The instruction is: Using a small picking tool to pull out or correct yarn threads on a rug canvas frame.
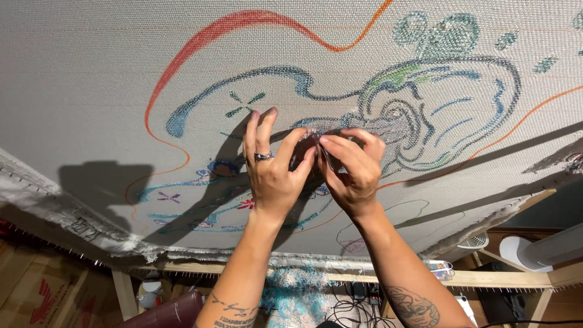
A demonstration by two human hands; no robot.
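Observation:
A large white woven backing cloth (91, 79) is stretched on a wooden frame (510, 278) and fills most of the view. It bears drawn red and orange lines and stitched blue, teal and green shapes (443, 91). My left hand (273, 164), with a ring on one finger, and my right hand (352, 167) meet at the cloth's middle. The fingertips of both pinch a small pale tuft of yarn (316, 135) against the cloth. Whether the right hand also holds a thin tool is unclear.
A heap of blue and white yarn (297, 291) lies under the frame's lower bar, beside black cables (355, 310). A white fan (477, 240) and a white cylinder (546, 249) stand at the lower right. A cardboard box (36, 291) sits at the lower left.

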